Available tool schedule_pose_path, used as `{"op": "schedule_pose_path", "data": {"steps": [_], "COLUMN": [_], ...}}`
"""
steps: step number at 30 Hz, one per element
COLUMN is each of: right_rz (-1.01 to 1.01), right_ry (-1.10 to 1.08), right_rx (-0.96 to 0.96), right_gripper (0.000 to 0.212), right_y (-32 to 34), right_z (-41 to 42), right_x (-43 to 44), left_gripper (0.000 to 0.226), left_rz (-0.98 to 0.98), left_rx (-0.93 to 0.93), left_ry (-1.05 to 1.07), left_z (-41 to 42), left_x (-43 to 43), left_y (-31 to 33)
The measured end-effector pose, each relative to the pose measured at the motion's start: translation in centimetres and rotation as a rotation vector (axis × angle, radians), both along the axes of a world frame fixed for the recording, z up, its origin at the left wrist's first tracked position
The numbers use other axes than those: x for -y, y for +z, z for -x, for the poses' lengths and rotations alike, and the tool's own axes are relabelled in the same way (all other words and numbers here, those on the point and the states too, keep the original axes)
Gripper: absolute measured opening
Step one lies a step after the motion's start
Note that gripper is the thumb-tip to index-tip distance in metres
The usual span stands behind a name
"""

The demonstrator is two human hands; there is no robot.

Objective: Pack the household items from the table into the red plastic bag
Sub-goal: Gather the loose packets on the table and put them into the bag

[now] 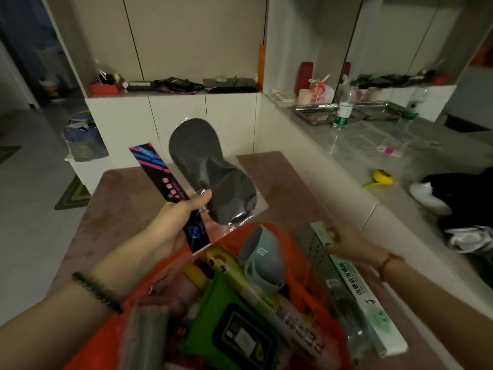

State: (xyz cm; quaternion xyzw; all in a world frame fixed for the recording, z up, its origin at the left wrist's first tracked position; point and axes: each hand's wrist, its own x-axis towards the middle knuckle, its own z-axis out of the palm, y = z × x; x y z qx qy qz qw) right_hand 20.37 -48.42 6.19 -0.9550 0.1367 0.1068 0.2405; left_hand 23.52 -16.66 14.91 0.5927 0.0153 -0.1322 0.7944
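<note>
Bag first: the red plastic bag [98,343] sits at the near edge of the pinkish table [120,198], right under us, its mouth open upward and already crowded. Our left hand [181,217] hovers just beyond and above that mouth. Its thumb and fingers are closed around two flat things at once: a long black card strip [157,169] printed in pink and blue, and a dark, soft-looking oval pad in a glossy clear sleeve [210,172]. The strip's long axis slants from far left down to near right, so its lower end already points into the bag. We judge the next move to be a short drop toward us, and the left hand is the nearer one for it. Our right hand [352,252] reaches to the bag's right side and appears to grip the far end of a long green-and-white carton [357,292], which lies on the table just beside the bag, running away from us. Inside the bag we see a smooth grey cup [264,260] tipped on its side, a crinkly green wipes pack [234,332] and a slim printed box [253,287]. Free room looks tightest at the centre.
</note>
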Motion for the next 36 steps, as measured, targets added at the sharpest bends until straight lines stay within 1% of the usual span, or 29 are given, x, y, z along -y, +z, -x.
{"op": "schedule_pose_path", "data": {"steps": [1, 3, 6, 7, 8, 9, 10, 12, 15, 16, 18, 20, 21, 23, 25, 27, 29, 30, 32, 33, 36], "right_rz": [0.025, 0.005, 0.088, 0.117, 0.133, 0.129, 0.099, 0.008, -0.125, -0.156, -0.168, -0.205, -0.25, -0.372, -0.515, -0.667, -0.796, -0.819, -0.855, -0.855, -0.797], "right_ry": [0.009, -0.043, -0.118, -0.115, -0.108, -0.115, -0.13, -0.138, -0.105, -0.095, -0.056, -0.055, -0.05, -0.013, 0.048, 0.11, 0.185, 0.223, 0.245, 0.255, 0.304], "right_rx": [-0.104, -0.162, -0.094, -0.072, -0.037, -0.011, 0.008, 0.0, 0.09, 0.11, 0.157, 0.212, 0.243, 0.277, 0.319, 0.349, 0.359, 0.371, 0.418, 0.435, 0.446], "right_gripper": [0.065, 0.068, 0.079, 0.083, 0.081, 0.079, 0.083, 0.102, 0.114, 0.112, 0.101, 0.084, 0.079, 0.075, 0.072, 0.072, 0.084, 0.085, 0.076, 0.077, 0.092], "right_y": [-2.1, -5.4, -8.9, -9.8, -10.6, -10.9, -11.1, -10.3, -7.3, -5.8, -2.7, 1.3, 3.5, 7.9, 11.0, 12.7, 12.6, 11.7, 9.2, 7.8, 3.5], "right_z": [1.6, 4.4, 5.8, 5.9, 6.0, 6.1, 6.2, 6.6, 6.6, 6.7, 6.6, 6.8, 7.3, 8.5, 10.1, 11.9, 13.4, 13.8, 14.6, 15.1, 15.8], "right_x": [-0.1, -1.1, -2.1, -2.1, -2.1, -2.2, -2.3, -2.4, -1.5, -1.1, -0.6, -0.8, -1.4, -3.2, -5.6, -8.7, -11.9, -13.5, -17.3, -19.1, -23.1], "left_gripper": [0.011, 0.011, 0.012, 0.013, 0.013, 0.012, 0.01, 0.01, 0.011, 0.014, 0.025, 0.036, 0.036, 0.034, 0.043, 0.053, 0.064, 0.072, 0.081, 0.08, 0.072], "left_rz": [0.009, 0.026, -0.002, -0.043, -0.098, -0.158, -0.215, -0.317, -0.52, -0.568, -0.624, -0.732, -0.824, -1.026, -1.192, -1.327, -1.368, -1.366, -1.392, -1.429, -1.488], "left_rx": [-0.015, -0.083, -0.167, -0.161, -0.15, -0.132, -0.118, -0.094, -0.086, -0.081, -0.057, 0.005, 0.069, 0.223, 0.329, 0.401, 0.479, 0.521, 0.591, 0.619, 0.699], "left_ry": [0.001, -0.004, -0.001, 0.013, 0.03, 0.056, 0.078, 0.061, -0.15, -0.234, -0.401, -0.535, -0.561, -0.531, -0.496, -0.459, -0.389, -0.352, -0.288, -0.273, -0.228], "left_z": [1.0, 2.9, 5.7, 6.3, 6.9, 7.4, 7.8, 8.6, 9.5, 9.8, 10.1, 10.0, 9.9, 9.7, 9.8, 10.2, 10.8, 11.4, 12.6, 13.2, 14.8], "left_x": [-0.4, -1.3, -2.7, -3.3, -3.8, -4.5, -5.2, -6.5, -8.0, -8.4, -9.1, -9.3, -9.2, -8.9, -8.6, -8.3, -7.8, -7.5, -7.0, -7.0, -8.1], "left_y": [-0.2, -1.2, -3.2, -3.9, -4.3, -4.7, -4.8, -4.8, -4.3, -4.0, -3.7, -4.2, -4.7, -5.7, -6.4, -6.6, -6.6, -6.6, -6.8, -7.0, -7.7]}}
